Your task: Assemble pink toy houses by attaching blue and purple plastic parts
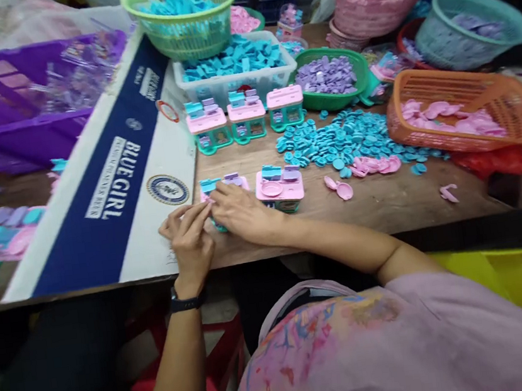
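Note:
A small plastic toy (239, 181) with a pink top, a turquoise block and a purple piece stands at the table's front, largely covered by both hands. My left hand (189, 229), a dark band on its wrist, has its fingers closed at the toy's left side. My right hand (239, 214) is curled over the top, its fingertips meeting those of the left. Any small part between the fingertips is hidden. Just right of the hands sits a similar toy (283, 187) with a round pink dish on top. Three more like toys (246, 118) form a row behind.
Loose turquoise discs (339, 138) and pink pieces (376, 165) lie to the right. Behind are a white bin (186, 89), a green basket (363, 75) and an orange basket (468, 139). A printed cardboard sheet (146, 235) slopes along the left, beside a purple crate (21, 142).

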Available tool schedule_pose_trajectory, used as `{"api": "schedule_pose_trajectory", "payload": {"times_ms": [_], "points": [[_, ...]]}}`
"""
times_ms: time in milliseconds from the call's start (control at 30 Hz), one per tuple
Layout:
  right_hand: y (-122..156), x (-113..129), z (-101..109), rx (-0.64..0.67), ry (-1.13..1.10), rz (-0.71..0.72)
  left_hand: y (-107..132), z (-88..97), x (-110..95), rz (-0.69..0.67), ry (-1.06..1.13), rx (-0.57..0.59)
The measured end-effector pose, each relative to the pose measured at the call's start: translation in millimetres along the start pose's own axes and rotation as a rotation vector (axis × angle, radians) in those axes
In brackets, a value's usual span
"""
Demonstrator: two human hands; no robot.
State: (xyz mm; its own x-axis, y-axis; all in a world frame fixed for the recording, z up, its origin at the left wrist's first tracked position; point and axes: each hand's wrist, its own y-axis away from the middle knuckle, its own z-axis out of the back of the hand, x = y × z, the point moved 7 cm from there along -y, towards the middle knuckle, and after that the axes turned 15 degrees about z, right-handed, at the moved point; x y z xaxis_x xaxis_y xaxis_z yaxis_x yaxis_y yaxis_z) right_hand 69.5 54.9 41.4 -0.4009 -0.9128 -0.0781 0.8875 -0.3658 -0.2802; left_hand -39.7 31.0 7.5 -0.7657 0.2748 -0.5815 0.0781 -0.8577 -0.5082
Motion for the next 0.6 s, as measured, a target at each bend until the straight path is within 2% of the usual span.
{"api": "schedule_pose_trajectory", "payload": {"times_ms": [100, 200, 300, 367, 400, 467, 500, 533, 600], "points": [[1, -2, -7, -0.064, 0.039, -0.022, 1, -2.2, 6, 0.008, 0.012, -0.024], [9, -6, -9, -0.093, 0.001, -0.051, -1, -2.6, 2, 0.003, -0.042, -0.036], [38, -1, 2, -0.166, -0.070, 0.008, -3, -2.6, -11, 0.038, -0.114, -0.049], [78, 0, 18, -0.328, -0.108, 0.002, 2, -3.8, -28, 0.042, -0.134, -0.114], [105, -4, 26, -0.425, -0.129, -0.060, 7, -5.3, -40, 0.026, -0.128, -0.167], [168, -26, 37, -0.582, -0.163, -0.290, 19, -15.2, -73, -0.059, -0.058, -0.245], [201, -41, 39, -0.626, -0.166, -0.435, 23, -26.1, -93, -0.122, 0.005, -0.229], [233, -58, 39, -0.634, -0.157, -0.574, 26, -42.1, -114, -0.181, 0.080, -0.161], [283, -93, 34, -0.551, -0.104, -0.787, 21, -86.0, -158, -0.261, 0.233, 0.066]]}}
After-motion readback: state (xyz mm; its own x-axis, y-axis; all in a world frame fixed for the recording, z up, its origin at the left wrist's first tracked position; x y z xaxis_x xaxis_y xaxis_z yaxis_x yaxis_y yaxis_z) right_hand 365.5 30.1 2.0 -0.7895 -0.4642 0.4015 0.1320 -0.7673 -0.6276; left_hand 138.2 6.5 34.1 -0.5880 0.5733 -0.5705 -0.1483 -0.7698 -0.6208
